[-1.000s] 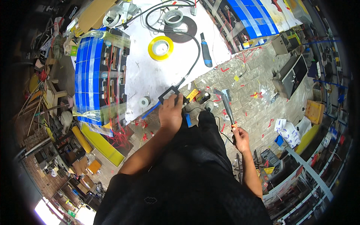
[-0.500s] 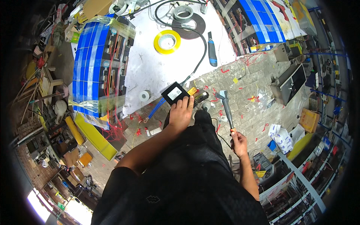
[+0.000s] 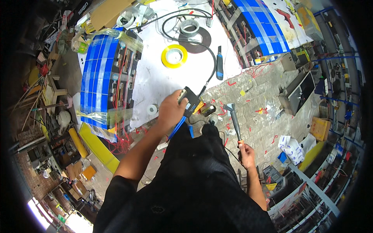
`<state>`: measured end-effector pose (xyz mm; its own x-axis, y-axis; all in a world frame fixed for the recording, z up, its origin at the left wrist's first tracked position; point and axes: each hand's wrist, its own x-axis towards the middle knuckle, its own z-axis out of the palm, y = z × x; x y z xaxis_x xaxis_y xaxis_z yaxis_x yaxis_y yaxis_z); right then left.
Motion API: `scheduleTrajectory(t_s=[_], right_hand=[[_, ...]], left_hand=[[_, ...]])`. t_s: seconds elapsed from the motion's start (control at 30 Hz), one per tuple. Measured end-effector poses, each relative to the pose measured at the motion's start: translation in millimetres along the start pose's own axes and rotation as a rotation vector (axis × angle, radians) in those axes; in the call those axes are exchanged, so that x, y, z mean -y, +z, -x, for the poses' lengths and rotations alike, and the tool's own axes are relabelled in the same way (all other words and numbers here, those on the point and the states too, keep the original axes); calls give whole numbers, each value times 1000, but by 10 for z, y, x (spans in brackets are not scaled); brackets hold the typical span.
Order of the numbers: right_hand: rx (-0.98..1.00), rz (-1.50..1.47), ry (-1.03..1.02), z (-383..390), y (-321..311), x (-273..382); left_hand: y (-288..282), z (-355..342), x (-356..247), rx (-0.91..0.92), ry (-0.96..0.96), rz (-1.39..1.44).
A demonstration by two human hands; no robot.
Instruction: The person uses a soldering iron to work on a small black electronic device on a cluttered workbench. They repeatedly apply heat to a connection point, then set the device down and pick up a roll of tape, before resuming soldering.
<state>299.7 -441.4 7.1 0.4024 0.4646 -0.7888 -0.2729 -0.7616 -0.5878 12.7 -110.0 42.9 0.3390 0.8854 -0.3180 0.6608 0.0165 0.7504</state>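
My left hand (image 3: 171, 112) is closed around a flat black box (image 3: 192, 101), tilted up on its edge above the near side of the white work surface (image 3: 155, 89). A thick black cable (image 3: 214, 64) comes off the box's far end, and blue wires (image 3: 177, 128) hang from its near end. A yellow connector (image 3: 199, 106) shows beside it. In my right hand (image 3: 247, 156) is a hammer-shaped tool (image 3: 235, 123) with a grey head, a dark shaft and an orange band by the grip. Its head points away from me, over the floor.
Blue-wrapped battery packs with red wires stand left (image 3: 95, 77) and right (image 3: 262, 25). On the white surface lie a yellow tape roll (image 3: 168, 62), a grey tape roll (image 3: 189, 34), a dark disc (image 3: 206, 46) and a utility knife (image 3: 220, 66). Red scraps litter the floor (image 3: 248, 128).
My left hand has gone from resting on the flat-lying box to gripping its far edge and tilting it up. My right hand still holds the tool, nearly in place.
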Motion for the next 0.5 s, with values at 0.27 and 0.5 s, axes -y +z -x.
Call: scheduleTrajectory(t_s=[0.27, 0.5], right_hand=[[-26, -46, -49, 15, -46, 10], [-14, -22, -77, 13, -158, -33]], left_hand=[[-866, -445, -231, -32, -65, 896], [-1247, -811, -389, -302, 76, 1057]])
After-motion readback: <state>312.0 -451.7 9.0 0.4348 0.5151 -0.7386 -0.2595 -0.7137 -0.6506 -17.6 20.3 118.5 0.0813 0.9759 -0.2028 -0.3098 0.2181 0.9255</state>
